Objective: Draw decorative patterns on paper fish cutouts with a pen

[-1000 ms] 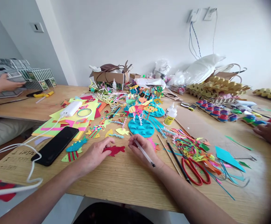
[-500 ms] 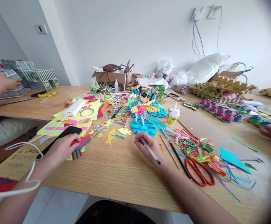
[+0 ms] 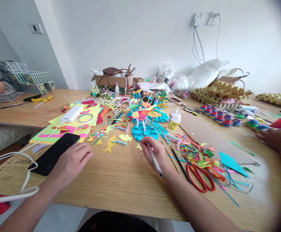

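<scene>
My right hand (image 3: 157, 153) is closed around a clear-barrelled pen (image 3: 156, 162), its dark end pointing down toward my wrist. A small pale-yellow paper piece (image 3: 138, 147) lies by its fingertips, and a blue base (image 3: 144, 132) with paper fish on twisted stems stands just beyond. My left hand (image 3: 75, 161) rests on the table, fingers curled in and their undersides hidden, so whatever they hold does not show. Beside it lies a black phone (image 3: 55, 154). Yellow paper fish (image 3: 110, 144) and a striped fish (image 3: 96, 139) lie between and beyond the hands.
Red-handled scissors (image 3: 199, 177), a black stick (image 3: 181, 166) and paper scraps (image 3: 198, 154) lie right of my hand. Glue bottles (image 3: 174, 120) stand behind. A white cable (image 3: 25, 175) crosses the left side. Other people's hands (image 3: 275, 138) show at both edges.
My left hand has shifted right and down, away from the phone; the striped paper that showed beneath it is out of sight. My right hand still holds the pen. The view has turned slightly.
</scene>
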`<state>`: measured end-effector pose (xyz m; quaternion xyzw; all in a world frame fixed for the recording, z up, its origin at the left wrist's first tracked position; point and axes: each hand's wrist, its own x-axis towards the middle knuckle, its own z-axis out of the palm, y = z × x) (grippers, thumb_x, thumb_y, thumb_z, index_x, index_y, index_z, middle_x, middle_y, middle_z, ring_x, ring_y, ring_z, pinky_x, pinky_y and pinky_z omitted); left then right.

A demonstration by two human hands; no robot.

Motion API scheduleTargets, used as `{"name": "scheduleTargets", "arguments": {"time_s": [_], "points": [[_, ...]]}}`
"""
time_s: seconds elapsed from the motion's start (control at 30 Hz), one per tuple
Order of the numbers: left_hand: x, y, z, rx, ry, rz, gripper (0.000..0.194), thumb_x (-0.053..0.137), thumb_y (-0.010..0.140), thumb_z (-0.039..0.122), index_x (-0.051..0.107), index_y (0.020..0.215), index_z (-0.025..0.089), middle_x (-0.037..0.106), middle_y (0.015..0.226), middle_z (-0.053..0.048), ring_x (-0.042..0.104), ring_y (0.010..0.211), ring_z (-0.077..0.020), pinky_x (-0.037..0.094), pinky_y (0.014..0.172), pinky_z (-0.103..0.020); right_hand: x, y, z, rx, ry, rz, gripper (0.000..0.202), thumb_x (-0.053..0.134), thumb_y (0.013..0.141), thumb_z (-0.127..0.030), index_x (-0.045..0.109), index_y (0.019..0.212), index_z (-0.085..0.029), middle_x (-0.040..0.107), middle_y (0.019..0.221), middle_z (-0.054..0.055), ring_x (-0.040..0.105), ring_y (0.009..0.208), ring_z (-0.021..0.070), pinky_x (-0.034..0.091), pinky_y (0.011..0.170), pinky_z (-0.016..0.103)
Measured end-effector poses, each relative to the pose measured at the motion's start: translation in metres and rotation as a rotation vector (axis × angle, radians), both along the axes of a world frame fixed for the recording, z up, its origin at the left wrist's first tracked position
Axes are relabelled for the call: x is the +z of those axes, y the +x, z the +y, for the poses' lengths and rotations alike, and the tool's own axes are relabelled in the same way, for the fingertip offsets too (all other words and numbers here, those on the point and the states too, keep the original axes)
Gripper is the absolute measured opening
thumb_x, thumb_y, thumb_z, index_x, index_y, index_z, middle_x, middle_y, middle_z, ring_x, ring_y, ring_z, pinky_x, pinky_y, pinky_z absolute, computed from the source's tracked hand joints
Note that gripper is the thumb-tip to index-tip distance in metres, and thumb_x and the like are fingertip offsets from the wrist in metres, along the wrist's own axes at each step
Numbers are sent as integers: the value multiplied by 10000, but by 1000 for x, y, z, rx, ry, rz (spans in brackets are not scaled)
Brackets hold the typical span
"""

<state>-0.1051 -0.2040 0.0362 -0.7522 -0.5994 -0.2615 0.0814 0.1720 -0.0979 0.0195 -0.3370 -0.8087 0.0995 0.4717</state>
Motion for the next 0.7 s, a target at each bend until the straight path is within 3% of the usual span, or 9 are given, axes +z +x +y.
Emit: {"name": "scheduleTargets", "arguments": {"time_s": [0.13, 0.27, 0.33, 0.47, 0.7], "points": [[5, 35, 15, -91, -56, 15, 343, 331, 916, 339, 528, 667, 208, 595, 682, -11, 567, 667, -170, 444, 626, -281, 3, -4, -11, 135, 211, -35, 144, 450, 802, -99, 559, 755, -181, 604, 638, 19, 544, 582, 114, 412, 552, 203], [6, 55, 46, -179, -81, -17, 262, 323, 890, 232, 576, 827, 205, 645, 837, -40, 606, 801, -188, 467, 714, -300, 7, -8, -25, 312, 373, -119, 133, 438, 781, -103, 546, 815, -174, 578, 629, 22, 498, 552, 128, 389, 514, 230], [2, 61, 66, -203, -76, -30, 259, 324, 854, 173, 580, 878, 205, 655, 869, -39, 615, 828, -181, 474, 733, -290, 9, -8, -31, 334, 433, -146, 139, 423, 796, -121, 537, 858, -170, 557, 632, 17, 467, 537, 129, 366, 495, 242], [-11, 70, 94, -228, -67, -60, 221, 357, 811, 160, 570, 784, 209, 655, 768, -17, 620, 718, -166, 475, 636, -258, 8, -6, -35, 345, 507, -235, 150, 409, 844, -148, 515, 949, -162, 534, 663, 10, 451, 532, 124, 333, 470, 252], [-34, 72, 97, -228, 13, -175, 261, 334, 871, 251, 586, 909, 195, 688, 829, -34, 651, 744, -155, 489, 669, -236, 4, -7, -34, 334, 530, -328, 237, 336, 951, -259, 546, 879, -177, 496, 532, -34, 456, 460, 110, 286, 416, 248]]}}
